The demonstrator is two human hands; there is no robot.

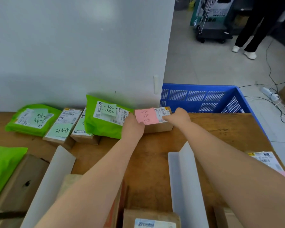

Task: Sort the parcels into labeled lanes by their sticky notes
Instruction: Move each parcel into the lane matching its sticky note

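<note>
A small cardboard box (158,127) with a pink sticky note (146,116) and a shipping label sits at the far edge of the wooden table (220,129). My left hand (132,126) grips its left side and my right hand (178,117) grips its right end. To its left lies a green mailer bag (104,125) with a green note, leaning over two brown boxes (62,127) with green notes. Another green bag (31,120) lies at the far left.
Two white dividers (183,178) (54,175) split the near table into lanes. Boxes and a green bag (3,168) lie in the left lane, a box (150,218) in the middle, a labelled parcel (268,162) at right. A blue crate (204,97) stands behind. A person stands far right.
</note>
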